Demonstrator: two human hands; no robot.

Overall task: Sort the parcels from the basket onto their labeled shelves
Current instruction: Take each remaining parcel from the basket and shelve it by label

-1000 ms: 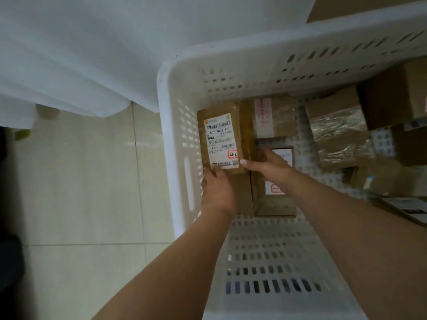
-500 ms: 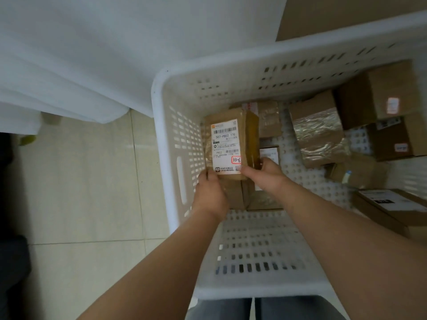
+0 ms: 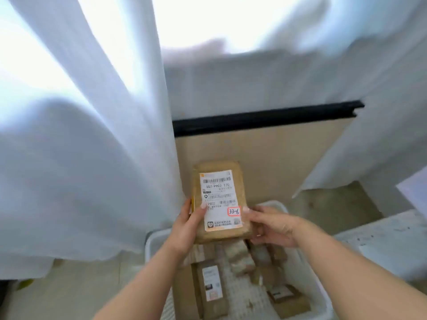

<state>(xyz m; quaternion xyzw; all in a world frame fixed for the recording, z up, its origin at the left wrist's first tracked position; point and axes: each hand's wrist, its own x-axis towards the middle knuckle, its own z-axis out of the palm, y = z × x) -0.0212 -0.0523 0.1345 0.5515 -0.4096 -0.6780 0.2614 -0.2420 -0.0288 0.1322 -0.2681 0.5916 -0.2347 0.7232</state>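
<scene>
A brown cardboard parcel (image 3: 219, 199) with a white shipping label and a red-framed handwritten tag reading 33-6 is held up above the white plastic basket (image 3: 309, 269). My left hand (image 3: 187, 225) grips its lower left edge, thumb on the label. My right hand (image 3: 272, 225) grips its lower right edge. Several more brown parcels (image 3: 210, 282) lie in the basket below.
White curtains (image 3: 87, 135) hang at the left and across the back. A beige panel with a black rail (image 3: 265, 121) stands behind the basket. A white surface (image 3: 388, 239) sits at the right. Tiled floor (image 3: 69, 287) shows at the lower left.
Both hands have lifted the labelled parcel out of the basket and up in front of me. My view has tilted up from the basket to the curtains.
</scene>
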